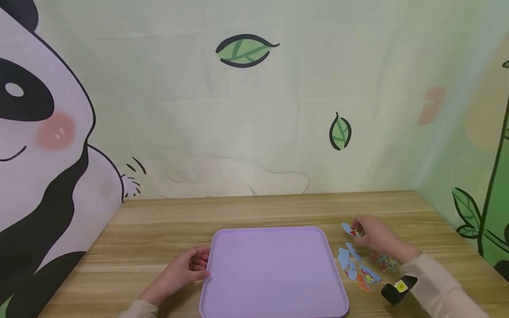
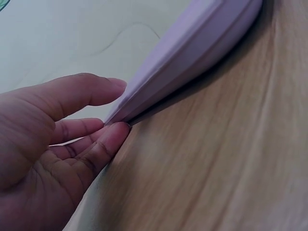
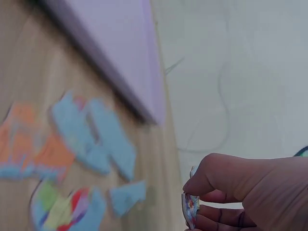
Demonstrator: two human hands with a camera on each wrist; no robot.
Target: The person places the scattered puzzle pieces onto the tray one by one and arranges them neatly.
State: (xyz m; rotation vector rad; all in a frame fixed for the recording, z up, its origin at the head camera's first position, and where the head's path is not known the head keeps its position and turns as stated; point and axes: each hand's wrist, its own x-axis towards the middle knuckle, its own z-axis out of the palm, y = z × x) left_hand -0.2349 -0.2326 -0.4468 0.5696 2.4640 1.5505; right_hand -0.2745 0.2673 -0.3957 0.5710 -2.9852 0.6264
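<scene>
A pale green wall (image 1: 179,110) printed with a large panda (image 1: 24,190) on the left, a wide leaf (image 1: 244,52) above and a smaller leaf (image 1: 339,132) lower down stands behind a wood-grain table (image 1: 171,221).

The right hand (image 1: 371,236) pinches a puzzle piece (image 3: 190,210), thumb and fingers together on it, beyond the far end of the loose pieces; the piece shows blue and red, and whether a second one is caught with it I cannot tell. Nearer the person, between that hand and the tray, lie light blue pieces (image 1: 343,258), with an orange piece (image 1: 363,283) at the near end and a blue piece with yellow-green and red patches (image 3: 67,207) beside it. More pieces (image 1: 385,263) sit in a muddled heap partly hidden by the right forearm. A black device (image 1: 399,289) with a yellow label is on the right wrist, by the cream sleeve (image 1: 441,287).

The left hand (image 1: 184,267) touches the left edge of the lilac tray (image 1: 274,274), its thumb and fingers apart and relaxed against the rim. The tray lies flat in front of the person, its raised rim running round rounded corners, with the loose pieces just beside its right edge.
</scene>
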